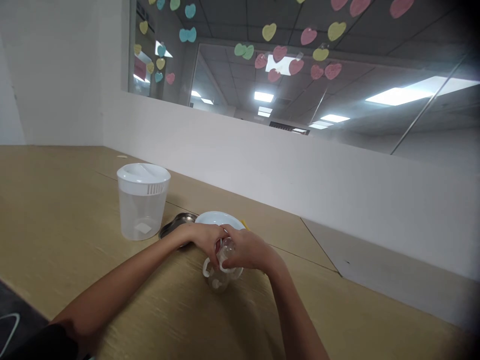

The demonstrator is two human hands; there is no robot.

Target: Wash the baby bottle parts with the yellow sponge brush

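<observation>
A clear baby bottle [218, 283] with a white collar and a white side handle is between my hands, over the tabletop. Its transparent domed top [228, 246] shows between my fingers. My left hand [205, 240] curls its fingers against the bottle's left side near the collar. From the right, my right hand [249, 249] grips the upper part with thumb and fingers. Part of the bottle is hidden by the fingers. I cannot tell whether its base rests on the table.
Behind my hands are a white plate or bowl [215, 217], a shiny metal tray [180, 221] and a yellow item [245, 224], mostly covered. A translucent lidded bucket [140, 212] stands left on the wooden table [67, 210]. A white wall and window rise behind.
</observation>
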